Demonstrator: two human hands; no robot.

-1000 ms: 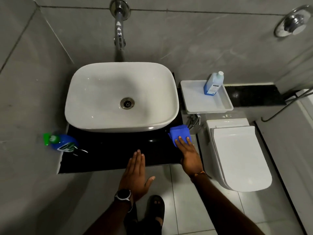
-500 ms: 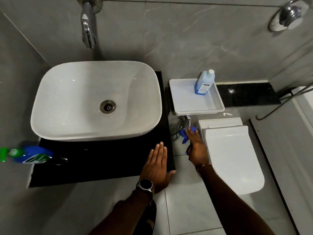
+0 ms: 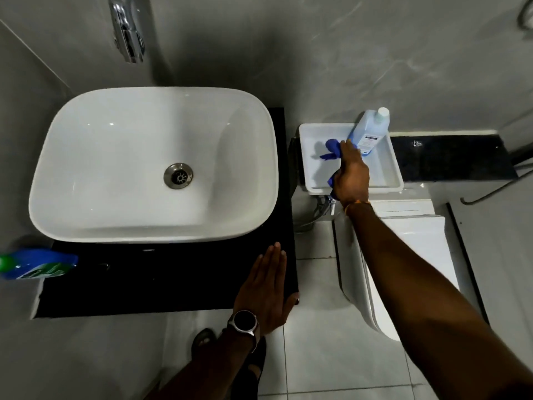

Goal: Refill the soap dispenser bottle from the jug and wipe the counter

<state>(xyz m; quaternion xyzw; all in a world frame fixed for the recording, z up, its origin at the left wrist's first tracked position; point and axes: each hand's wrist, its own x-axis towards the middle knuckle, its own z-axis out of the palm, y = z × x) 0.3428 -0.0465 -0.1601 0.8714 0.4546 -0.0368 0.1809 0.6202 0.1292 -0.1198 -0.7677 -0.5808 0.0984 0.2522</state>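
Right hand (image 3: 353,177): fingers clenched around the blue cloth (image 3: 331,148), which is bunched, one end sticking out over the white tray (image 3: 375,188). The fingertips are just beside the jug (image 3: 369,129), which stands in the tray's 1 o'clock corner; contact cannot be told.

Left hand (image 3: 266,290): released, fingers straight and together, palm flat on the black counter (image 3: 144,284) at its 5 o'clock corner. There is a wristwatch (image 3: 243,321) on that wrist.

The tray lies at 3 o'clock of the basin (image 3: 153,163). The blue-and-green bottle (image 3: 37,265) is at the basin's 8 o'clock, at the counter's left end, well apart from both hands.
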